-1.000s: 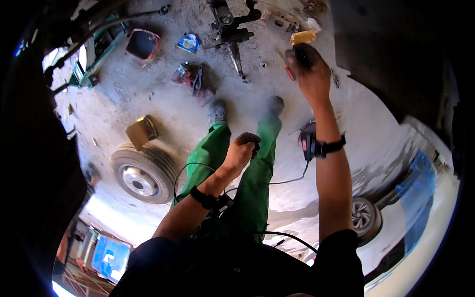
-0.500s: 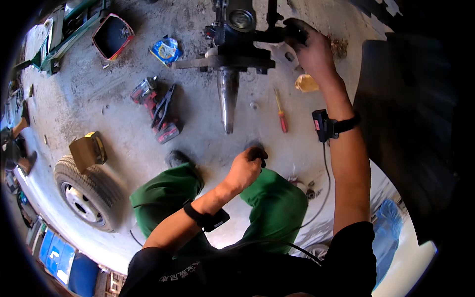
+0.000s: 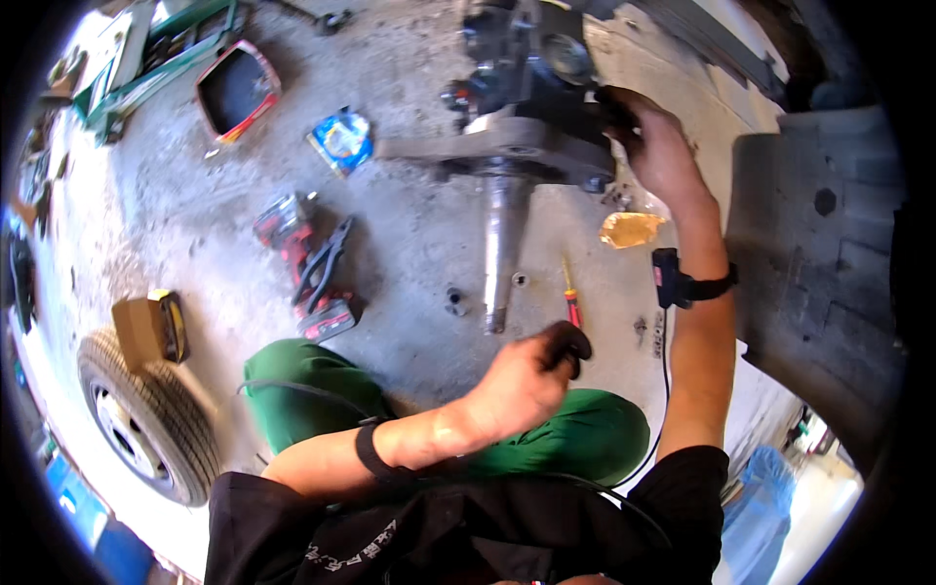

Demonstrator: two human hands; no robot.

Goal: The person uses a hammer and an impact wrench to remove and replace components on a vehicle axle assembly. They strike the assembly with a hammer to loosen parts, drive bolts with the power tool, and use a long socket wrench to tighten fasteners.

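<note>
One dark metal spindle assembly [image 3: 536,141] is showing between twelve and one o'clock. One red-and-black cordless power tool [image 3: 283,226] and one black, pliers-like hand tool [image 3: 330,252] are lying at nine. One red-handled screwdriver [image 3: 572,308] is lying at three, one crumpled gold-coloured sheet [image 3: 630,230] at two. One blue-and-white packet [image 3: 341,141] is lying at eleven, one red-rimmed dark tray [image 3: 255,117] at ten. One silver-wheeled black tyre [image 3: 175,429] is resting at eight. Two black wrist straps [image 3: 369,453] are showing, seven and three.

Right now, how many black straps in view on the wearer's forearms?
2: one strap around the left forearm, another strap around the right forearm. Sleeves could hide more.
</note>
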